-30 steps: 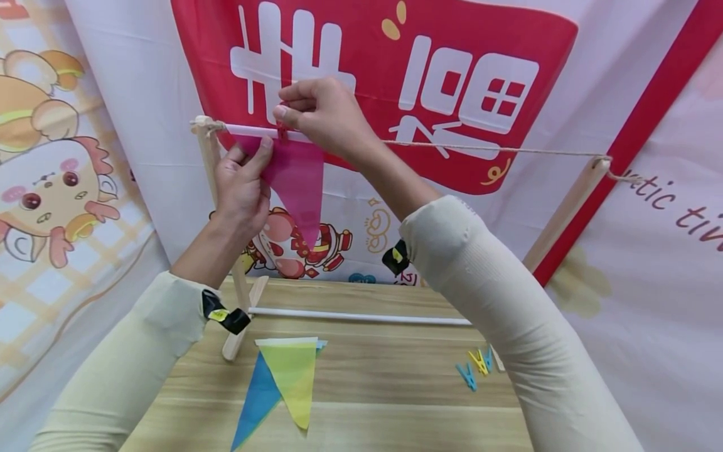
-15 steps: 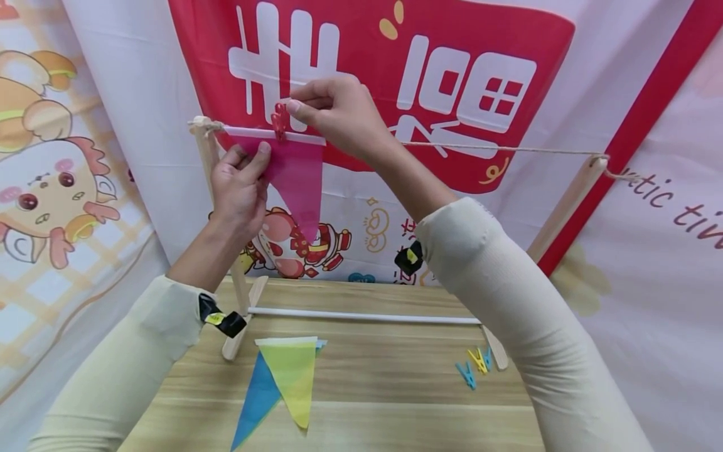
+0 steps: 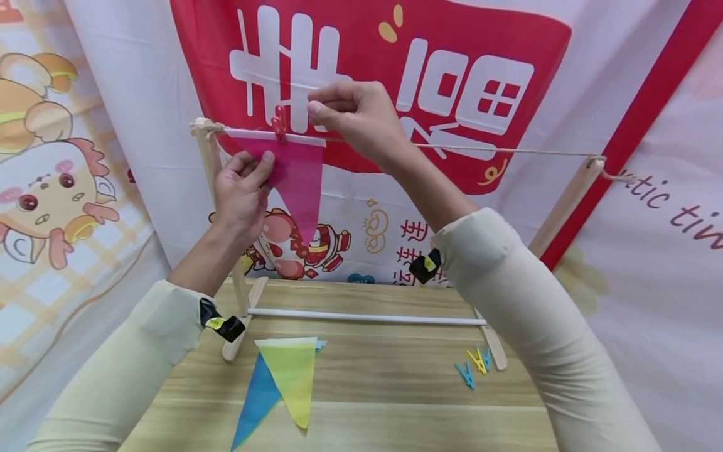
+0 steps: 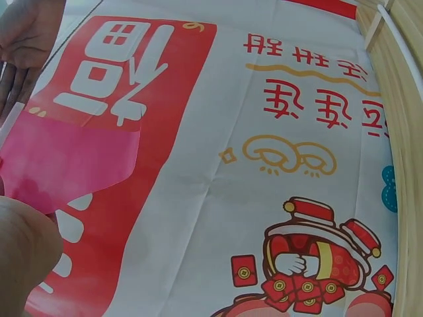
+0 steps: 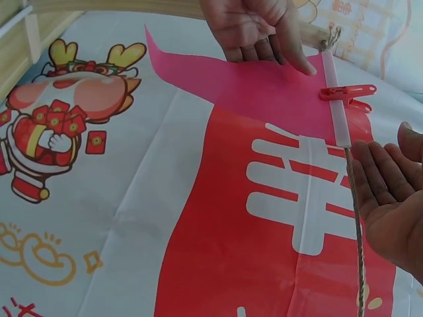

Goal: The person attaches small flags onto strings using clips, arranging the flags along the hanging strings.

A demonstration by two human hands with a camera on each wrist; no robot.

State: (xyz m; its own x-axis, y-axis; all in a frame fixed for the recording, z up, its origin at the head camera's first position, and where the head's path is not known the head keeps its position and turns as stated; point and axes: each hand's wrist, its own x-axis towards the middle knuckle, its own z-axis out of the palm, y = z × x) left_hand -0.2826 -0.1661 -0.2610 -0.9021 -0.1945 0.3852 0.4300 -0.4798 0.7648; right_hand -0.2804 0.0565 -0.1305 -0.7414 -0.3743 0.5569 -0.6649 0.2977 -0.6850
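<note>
A pink triangular pennant [image 3: 302,182] with a white top strip hangs from a string [image 3: 536,151] at the left end of a wooden frame. A red clothespin [image 3: 279,124] grips that strip and the string, standing upright on them. My left hand [image 3: 243,188] holds the pennant near its upper left side, thumb in front and fingers behind. To the right of the clothespin, apart from it, my right hand [image 3: 361,119] has loosely bent fingers with nothing in them. The right wrist view shows the red clothespin [image 5: 347,94] across the white strip, just beyond my right fingertips [image 5: 370,165].
Yellow and blue pennants [image 3: 294,376] lie overlapped on the wooden table [image 3: 384,383]. Two blue clothespins and a yellow clothespin [image 3: 478,361] lie near the frame's right foot [image 3: 494,348]. A white rod [image 3: 367,317] joins the feet, and wooden posts [image 3: 567,204] stand at either side.
My right hand has let go of the red clothespin and moved right, leaving it clipped on the strip. My left hand has slid slightly down on the pink pennant.
</note>
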